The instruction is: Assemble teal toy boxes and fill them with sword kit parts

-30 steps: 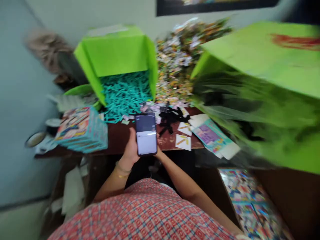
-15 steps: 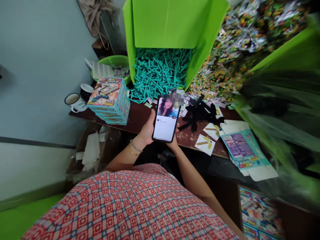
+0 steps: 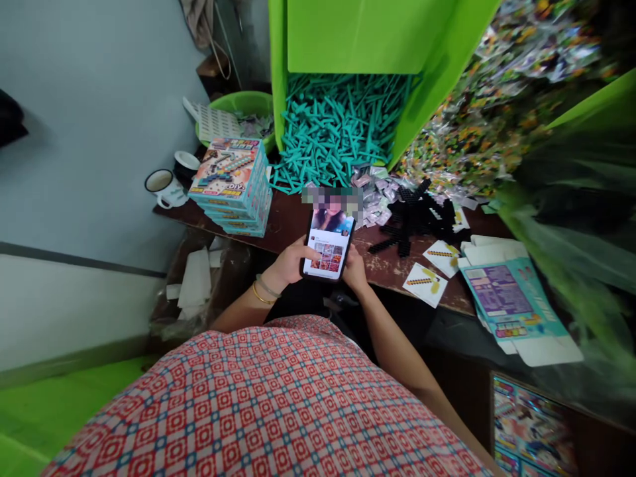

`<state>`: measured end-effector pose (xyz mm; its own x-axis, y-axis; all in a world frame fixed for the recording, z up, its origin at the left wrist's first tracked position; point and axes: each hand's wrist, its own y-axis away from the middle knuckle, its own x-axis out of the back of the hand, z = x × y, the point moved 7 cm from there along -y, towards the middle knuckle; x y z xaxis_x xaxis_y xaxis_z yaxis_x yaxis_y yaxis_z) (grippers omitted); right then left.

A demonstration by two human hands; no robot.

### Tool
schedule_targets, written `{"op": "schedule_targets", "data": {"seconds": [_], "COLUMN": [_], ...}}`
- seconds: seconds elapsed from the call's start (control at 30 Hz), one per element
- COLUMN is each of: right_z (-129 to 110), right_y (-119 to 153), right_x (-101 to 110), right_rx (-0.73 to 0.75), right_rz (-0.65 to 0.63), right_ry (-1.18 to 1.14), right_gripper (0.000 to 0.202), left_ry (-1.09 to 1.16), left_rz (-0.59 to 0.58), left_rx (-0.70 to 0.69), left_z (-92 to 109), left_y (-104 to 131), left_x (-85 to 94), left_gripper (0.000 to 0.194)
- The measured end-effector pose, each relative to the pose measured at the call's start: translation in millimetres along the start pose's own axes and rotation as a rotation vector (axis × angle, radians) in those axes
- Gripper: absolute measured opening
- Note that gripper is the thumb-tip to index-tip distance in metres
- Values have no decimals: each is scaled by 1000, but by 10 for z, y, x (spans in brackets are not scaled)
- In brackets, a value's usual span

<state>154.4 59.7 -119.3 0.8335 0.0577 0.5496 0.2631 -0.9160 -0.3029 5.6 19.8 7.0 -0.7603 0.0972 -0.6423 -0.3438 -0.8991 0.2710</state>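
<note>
A smartphone (image 3: 325, 255) is held upright between my hands, just over the front edge of the brown table (image 3: 285, 222). My left hand (image 3: 291, 264) grips its left side, with the thumb lying over the lit screen. Round the right edge of the phone wraps my right hand (image 3: 354, 270); part of its fingers is hidden behind the phone. Small silvery packets (image 3: 380, 195) lie just beyond the phone. To its right is a heap of black studded plastic pieces (image 3: 415, 215).
Left stand stacked toy boxes (image 3: 228, 179), an enamel mug (image 3: 166, 189) and a green basket (image 3: 243, 103). Behind, a green bin (image 3: 358, 36) spills teal sticks (image 3: 338, 132). On the right are picture cards (image 3: 422, 285), flattened cartons (image 3: 517, 298) and piled bagged parts (image 3: 462, 126).
My left thumb has moved onto the screen, which now shows a grid of pictures. The view has shifted, so the table things appear farther right and slightly higher.
</note>
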Motion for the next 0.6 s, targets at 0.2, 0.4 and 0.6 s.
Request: {"op": "schedule_targets", "data": {"seconds": [0.2, 0.4, 0.6], "right_z": [17, -31, -37], "right_y": [14, 17, 49], "right_x": [-7, 32, 34], "right_rx": [12, 40, 42], "right_rz": [2, 34, 16], "right_ry": [-16, -11, 8], "right_gripper": [31, 32, 32], "left_ry": [-32, -51, -173], "left_rz": [40, -18, -33], "left_rx": [20, 18, 155], "left_z": [-52, -64, -143], "left_y": [94, 129, 401], "left_x": [241, 272, 631], "left_gripper": [70, 76, 69]}}
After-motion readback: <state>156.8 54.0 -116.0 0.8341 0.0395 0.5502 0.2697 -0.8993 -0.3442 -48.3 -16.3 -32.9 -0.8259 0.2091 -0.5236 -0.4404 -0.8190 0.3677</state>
